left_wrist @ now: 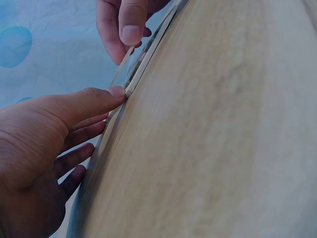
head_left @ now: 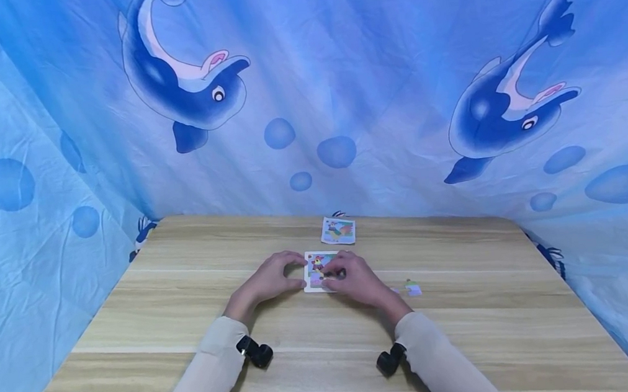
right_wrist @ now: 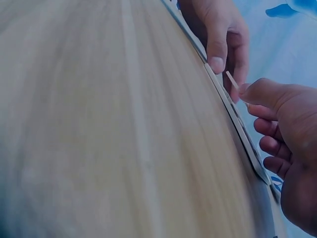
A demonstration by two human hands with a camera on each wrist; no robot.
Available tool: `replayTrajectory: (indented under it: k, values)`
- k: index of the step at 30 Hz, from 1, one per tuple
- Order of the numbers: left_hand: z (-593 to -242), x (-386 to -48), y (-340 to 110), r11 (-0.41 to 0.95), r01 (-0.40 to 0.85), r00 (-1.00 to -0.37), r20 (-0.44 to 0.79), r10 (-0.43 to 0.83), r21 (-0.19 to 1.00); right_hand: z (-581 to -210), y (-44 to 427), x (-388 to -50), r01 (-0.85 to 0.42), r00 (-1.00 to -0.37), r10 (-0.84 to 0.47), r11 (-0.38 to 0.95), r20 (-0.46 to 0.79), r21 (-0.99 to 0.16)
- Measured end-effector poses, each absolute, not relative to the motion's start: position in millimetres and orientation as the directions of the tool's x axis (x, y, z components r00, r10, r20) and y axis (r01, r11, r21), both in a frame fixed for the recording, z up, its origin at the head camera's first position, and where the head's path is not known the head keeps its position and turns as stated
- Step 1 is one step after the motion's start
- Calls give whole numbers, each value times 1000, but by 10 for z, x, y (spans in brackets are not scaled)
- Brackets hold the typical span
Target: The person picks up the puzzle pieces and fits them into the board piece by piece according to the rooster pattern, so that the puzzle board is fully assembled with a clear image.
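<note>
A small square jigsaw board with a white rim and a colourful picture lies flat on the wooden table. My left hand holds it by its left side, thumb at the near corner and fingers towards the far one. Over the board, my right hand pinches a thin puzzle piece between thumb and finger. The right wrist view shows this piece tilted and raised above the board's surface. Part of the board's picture is covered by the right hand.
Behind the board lies a picture card with a similar bird design. Loose puzzle pieces lie to the right, partly hidden by the right wrist. A blue curtain with dolphins hangs beyond the table's far edge.
</note>
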State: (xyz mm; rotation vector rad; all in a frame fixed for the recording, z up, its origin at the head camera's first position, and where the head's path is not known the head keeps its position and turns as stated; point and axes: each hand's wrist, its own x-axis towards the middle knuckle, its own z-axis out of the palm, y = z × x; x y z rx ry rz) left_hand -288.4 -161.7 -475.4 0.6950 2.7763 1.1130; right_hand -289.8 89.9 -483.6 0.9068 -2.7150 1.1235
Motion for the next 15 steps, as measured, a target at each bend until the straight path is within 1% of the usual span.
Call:
replayTrajectory:
  k: [10, 15]
  values:
    - [-4731, -2875, -1616, 637, 370, -900, 91, 427, 676, -4818, 846, -2888, -567, -811, -522, 594, 264, -571]
    - [-4728, -2868, -1616, 640, 376, -899, 94, 429, 670, -4816, 839, -2881, -552, -820, -521, 613, 237, -566]
